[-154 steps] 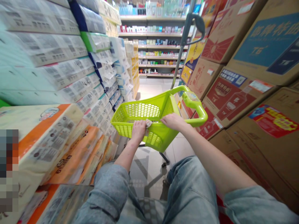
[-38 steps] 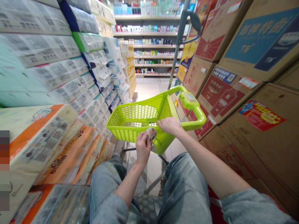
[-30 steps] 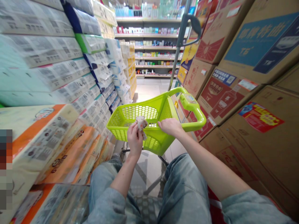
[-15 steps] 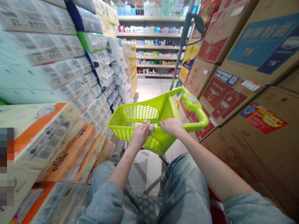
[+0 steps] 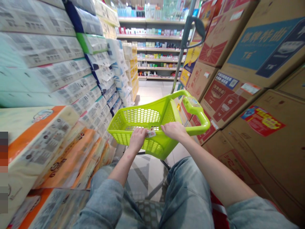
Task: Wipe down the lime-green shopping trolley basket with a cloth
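A lime-green plastic shopping cart (image 5: 152,103) with perforated sides stands in front of my knees. My left hand (image 5: 137,140) curls over the near rim of its basket, fingers bent. Just beside those fingertips, a small whitish, crumpled piece with faint print (image 5: 151,133) lies against the rim; whether it is paper or cloth I cannot tell. Farther right along the same rim, my right hand (image 5: 174,130) is closed over the edge, close to the looped handle (image 5: 203,117). Its fingertips are partly hidden. Only the perforated floor shows inside the basket.
Stacked tissue packs (image 5: 57,76) line the left side, with orange-banded packs (image 5: 64,156) near my left arm. Cardboard cartons (image 5: 252,140) rise on the right. A grey pole (image 5: 179,66) stands behind the cart; stocked shelves (image 5: 154,49) cross the far end.
My left hand has shifted slightly left along the rim, off the crumpled piece, which now lies flatter. My right hand stays on the rim. The whole view has shifted slightly.
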Demonstrator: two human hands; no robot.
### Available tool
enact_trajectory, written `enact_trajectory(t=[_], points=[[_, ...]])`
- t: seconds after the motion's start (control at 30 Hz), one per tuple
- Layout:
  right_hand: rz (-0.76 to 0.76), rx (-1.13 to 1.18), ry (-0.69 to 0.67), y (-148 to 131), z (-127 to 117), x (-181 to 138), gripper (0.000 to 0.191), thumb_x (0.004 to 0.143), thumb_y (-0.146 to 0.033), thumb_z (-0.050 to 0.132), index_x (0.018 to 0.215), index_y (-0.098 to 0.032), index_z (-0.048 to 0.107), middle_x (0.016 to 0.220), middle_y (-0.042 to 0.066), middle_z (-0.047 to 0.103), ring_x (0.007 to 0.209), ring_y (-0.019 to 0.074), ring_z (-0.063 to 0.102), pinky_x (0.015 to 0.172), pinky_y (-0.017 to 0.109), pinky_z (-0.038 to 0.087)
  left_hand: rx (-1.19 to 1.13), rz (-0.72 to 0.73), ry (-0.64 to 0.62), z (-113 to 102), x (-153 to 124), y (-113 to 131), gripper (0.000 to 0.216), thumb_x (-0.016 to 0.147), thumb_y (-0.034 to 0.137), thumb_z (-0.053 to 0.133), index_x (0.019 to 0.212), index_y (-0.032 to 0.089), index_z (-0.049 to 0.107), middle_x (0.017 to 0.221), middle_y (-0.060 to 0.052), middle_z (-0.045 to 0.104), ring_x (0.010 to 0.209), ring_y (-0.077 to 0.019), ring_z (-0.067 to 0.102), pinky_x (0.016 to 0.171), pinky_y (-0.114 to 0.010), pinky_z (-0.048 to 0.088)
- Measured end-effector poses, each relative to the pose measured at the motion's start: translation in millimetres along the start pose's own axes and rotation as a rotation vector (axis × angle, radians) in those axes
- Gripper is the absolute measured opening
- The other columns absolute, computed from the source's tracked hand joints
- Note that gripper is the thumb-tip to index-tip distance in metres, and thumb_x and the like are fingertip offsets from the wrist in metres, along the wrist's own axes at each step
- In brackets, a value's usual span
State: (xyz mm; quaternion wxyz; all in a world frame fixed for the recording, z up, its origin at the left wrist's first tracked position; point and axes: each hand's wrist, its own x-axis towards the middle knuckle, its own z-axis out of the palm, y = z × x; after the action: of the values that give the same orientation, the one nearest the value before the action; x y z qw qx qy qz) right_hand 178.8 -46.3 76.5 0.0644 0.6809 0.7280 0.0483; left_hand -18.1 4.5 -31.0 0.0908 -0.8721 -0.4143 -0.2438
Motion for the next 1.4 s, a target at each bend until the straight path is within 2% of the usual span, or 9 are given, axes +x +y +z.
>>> enact_trajectory(t=[0.13, 0.33, 0.57, 1.1, 1.2, 1.4], points=[[0.019, 0.017, -0.014, 1, 1, 0, 0.058, 0.096, -0.040, 0.020, 0.093, -0.015, 0.073, 0.094, 0.015, 0.072, 0.091, 0.0241, 0.068, 0.079, 0.034, 0.049, 0.007, -0.035, -0.016, -3, -12, -26, 0.018, 0.092, 0.025, 0.041, 0.094, 0.019, 0.058, 0.086, -0.008, 0.059, 0.087, -0.0230, 0.052, 0.084, -0.037, 0.039], [0.017, 0.012, -0.004, 1, 2, 0, 0.058, 0.096, -0.041, 0.021, 0.092, -0.015, 0.073, 0.094, 0.015, 0.072, 0.090, 0.0239, 0.068, 0.078, 0.032, 0.050, 0.113, -0.089, -0.112, -11, -26, -62, 0.019, 0.091, 0.023, 0.040, 0.098, 0.019, 0.057, 0.093, -0.009, 0.060, 0.093, -0.0243, 0.052, 0.089, -0.038, 0.037], [0.022, -0.002, -0.002, 10, 3, 2, 0.059, 0.095, -0.042, 0.020, 0.092, -0.016, 0.072, 0.094, 0.013, 0.072, 0.089, 0.0235, 0.068, 0.077, 0.031, 0.049, 0.156, -0.142, -0.107, -13, -36, -85, 0.019, 0.091, 0.024, 0.039, 0.096, 0.019, 0.056, 0.093, -0.009, 0.060, 0.093, -0.0248, 0.052, 0.088, -0.038, 0.036], [0.039, -0.042, -0.087, 52, 10, 19, 0.053, 0.093, -0.037, 0.024, 0.092, -0.015, 0.072, 0.099, 0.015, 0.071, 0.093, 0.0247, 0.066, 0.077, 0.033, 0.048, 0.236, -0.139, -0.130, -7, -31, -45, 0.019, 0.092, 0.023, 0.039, 0.094, 0.018, 0.057, 0.087, -0.009, 0.057, 0.086, -0.0252, 0.050, 0.080, -0.038, 0.037], [-0.003, -0.020, -0.117, 40, 16, 24, 0.055, 0.095, -0.040, 0.022, 0.094, -0.015, 0.071, 0.101, 0.016, 0.070, 0.096, 0.0244, 0.066, 0.079, 0.033, 0.048, 0.232, -0.137, -0.124, -5, -29, -39, 0.018, 0.092, 0.023, 0.040, 0.095, 0.018, 0.057, 0.088, -0.009, 0.057, 0.087, -0.0251, 0.050, 0.080, -0.037, 0.037], [-0.133, 0.091, -0.196, -18, 31, 38, 0.062, 0.096, -0.048, 0.016, 0.105, -0.017, 0.069, 0.112, 0.014, 0.068, 0.108, 0.0236, 0.061, 0.087, 0.033, 0.046, 0.228, -0.128, -0.107, -1, -28, -16, 0.019, 0.093, 0.025, 0.040, 0.090, 0.018, 0.057, 0.084, -0.008, 0.057, 0.083, -0.0244, 0.049, 0.078, -0.037, 0.037]])
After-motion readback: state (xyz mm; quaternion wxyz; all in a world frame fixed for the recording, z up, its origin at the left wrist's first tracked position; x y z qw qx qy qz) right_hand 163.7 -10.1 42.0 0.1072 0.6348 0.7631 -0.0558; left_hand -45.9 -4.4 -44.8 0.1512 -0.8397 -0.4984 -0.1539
